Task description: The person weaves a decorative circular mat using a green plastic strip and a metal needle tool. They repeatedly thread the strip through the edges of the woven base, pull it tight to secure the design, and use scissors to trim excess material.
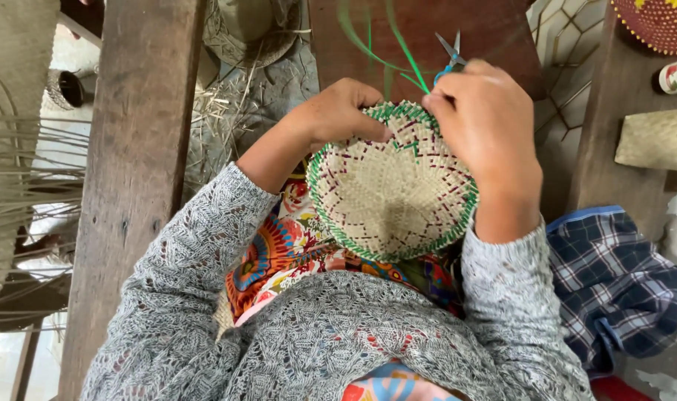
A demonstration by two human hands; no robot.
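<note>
A round woven basket (389,194) of pale straw with a green rim and dark purple flecks rests on my lap. My left hand (344,111) grips its upper left rim, thumb on the inside. My right hand (485,122) sits at the upper right rim and holds small scissors with blue handles (450,56), blades pointing up. Loose green strands (398,44) rise from the rim by the scissors. Both arms wear a grey knitted sleeve.
A wide wooden plank (134,171) runs down the left. Straw scraps (234,111) litter the ground beyond it. A plaid blue cloth (613,282) lies at the right, a woven straw piece (654,139) above it, and a red beaded basket (661,22) in the top right corner.
</note>
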